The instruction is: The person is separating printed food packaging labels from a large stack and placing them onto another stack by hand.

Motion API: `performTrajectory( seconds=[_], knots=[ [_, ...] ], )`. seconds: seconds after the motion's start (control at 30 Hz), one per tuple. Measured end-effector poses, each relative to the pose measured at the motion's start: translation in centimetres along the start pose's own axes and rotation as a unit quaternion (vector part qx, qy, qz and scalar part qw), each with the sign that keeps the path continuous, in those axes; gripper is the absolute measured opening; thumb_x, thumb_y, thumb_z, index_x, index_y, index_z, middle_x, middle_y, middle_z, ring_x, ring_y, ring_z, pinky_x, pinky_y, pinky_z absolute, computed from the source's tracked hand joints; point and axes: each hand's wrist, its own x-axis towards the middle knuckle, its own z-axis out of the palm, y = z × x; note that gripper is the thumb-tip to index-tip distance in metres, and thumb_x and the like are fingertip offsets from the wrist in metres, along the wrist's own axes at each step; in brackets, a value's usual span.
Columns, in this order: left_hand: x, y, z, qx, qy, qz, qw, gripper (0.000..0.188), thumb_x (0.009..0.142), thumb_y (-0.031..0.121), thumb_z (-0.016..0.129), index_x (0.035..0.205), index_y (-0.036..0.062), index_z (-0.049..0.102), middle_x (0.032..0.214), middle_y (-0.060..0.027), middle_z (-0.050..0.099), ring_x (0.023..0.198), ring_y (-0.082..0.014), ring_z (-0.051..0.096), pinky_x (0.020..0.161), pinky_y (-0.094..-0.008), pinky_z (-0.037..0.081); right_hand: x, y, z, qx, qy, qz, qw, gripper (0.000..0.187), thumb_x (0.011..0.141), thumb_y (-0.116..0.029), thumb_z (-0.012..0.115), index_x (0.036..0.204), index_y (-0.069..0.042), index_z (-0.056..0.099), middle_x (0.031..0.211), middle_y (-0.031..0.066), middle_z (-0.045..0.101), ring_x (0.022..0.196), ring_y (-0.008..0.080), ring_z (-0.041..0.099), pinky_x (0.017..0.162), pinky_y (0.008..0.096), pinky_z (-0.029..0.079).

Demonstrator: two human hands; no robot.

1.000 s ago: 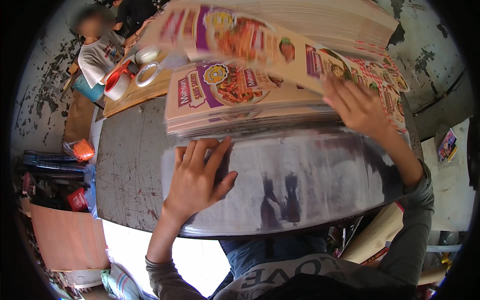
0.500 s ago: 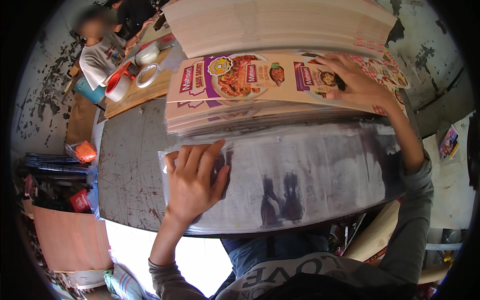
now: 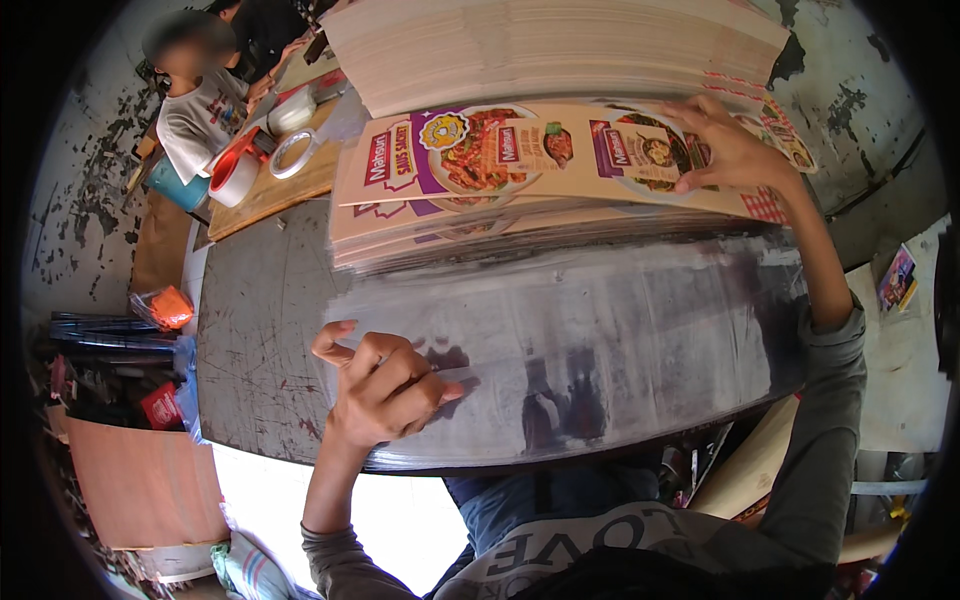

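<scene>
A stack of clear plastic sleeves (image 3: 650, 330) lies along the near part of the grey table. Over its left side is my left hand (image 3: 385, 390), with fingers curled in and thumb drawn close; whether it pinches plastic I cannot make out. Behind the sleeves sits a pile of printed cardboard sheets (image 3: 400, 225) showing food pictures. My right hand (image 3: 735, 150) grips the top printed cardboard sheet (image 3: 570, 165) near its right end, thumb on the face and fingers over the far edge. That sheet lies slightly askew on the pile.
A tall stack of cardboard (image 3: 550, 50) rises behind the printed pile. On a wooden table (image 3: 265, 200) at far left are a red tape dispenser (image 3: 245, 165) and a white tape roll (image 3: 295, 153); a co-worker (image 3: 195, 110) is beside it. An orange bundle (image 3: 170, 308) lies left of my table.
The top printed sheet has shifted slightly right, with my right hand closing on its far edge. My left hand has moved nearer me and its fingers have curled in.
</scene>
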Motion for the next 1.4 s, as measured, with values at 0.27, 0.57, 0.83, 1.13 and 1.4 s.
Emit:
performTrajectory(
  seconds=[0.27, 0.57, 0.83, 1.13, 1.4],
  knots=[
    [1.1, 0.3, 0.1, 0.031, -0.052, -0.152, 0.987, 0.021, 0.069, 0.027, 0.070, 0.063, 0.0162, 0.053, 0.065, 0.0044, 0.050, 0.070, -0.0133, 0.051, 0.092, -0.0457, 0.020, 0.1, -3.0, -3.0, 0.013, 0.034, 0.050, 0.998, 0.074, 0.053, -0.033, 0.081, 0.106, 0.001, 0.043, 0.097, 0.0189, 0.053, 0.096, 0.0330, 0.052, 0.077, 0.0392, 0.041],
    [1.4, 0.0, 0.2, 0.052, -0.099, -0.163, 0.980, 0.020, 0.071, 0.023, 0.069, 0.065, 0.0138, 0.053, 0.068, 0.0027, 0.051, 0.073, -0.0136, 0.051, 0.093, -0.0453, 0.019, 1.8, -11.2, -5.4, 0.078, 0.215, -0.043, 0.973, 0.053, 0.064, -0.036, 0.076, 0.093, 0.000, 0.051, 0.073, 0.0114, 0.057, 0.067, 0.0180, 0.057, 0.057, 0.0321, 0.045],
    [0.9, -0.2, -0.4, -0.025, -0.054, -0.097, 0.994, 0.030, 0.073, 0.036, 0.066, 0.058, 0.0155, 0.049, 0.059, 0.0044, 0.049, 0.063, -0.0126, 0.050, 0.091, -0.0433, 0.021, 4.7, -19.1, -8.9, 0.301, 0.111, -0.158, 0.934, 0.048, 0.075, -0.024, 0.070, 0.107, 0.004, 0.048, 0.083, 0.0164, 0.061, 0.072, 0.0232, 0.061, 0.063, 0.0322, 0.047],
    [0.6, -0.6, -0.6, 0.029, -0.007, -0.224, 0.974, 0.033, 0.071, 0.032, 0.069, 0.057, 0.0116, 0.047, 0.056, 0.0018, 0.046, 0.063, -0.0175, 0.049, 0.087, -0.0393, 0.027, 5.6, -17.8, -0.6, 0.172, 0.118, -0.082, 0.975, 0.054, 0.066, -0.045, 0.074, 0.087, 0.000, 0.052, 0.068, 0.0074, 0.055, 0.060, 0.0120, 0.054, 0.054, 0.0282, 0.045],
    [0.0, -2.5, -2.0, 0.038, -0.063, -0.312, 0.947, 0.020, 0.073, 0.019, 0.067, 0.075, 0.0022, 0.057, 0.082, -0.0095, 0.054, 0.080, -0.0280, 0.049, 0.073, -0.0378, 0.039, -0.7, -9.7, 0.8, 0.239, 0.010, -0.025, 0.971, 0.042, 0.066, -0.028, 0.076, 0.087, -0.002, 0.052, 0.075, 0.0043, 0.054, 0.069, 0.0085, 0.050, 0.057, 0.0245, 0.040]
  ],
)
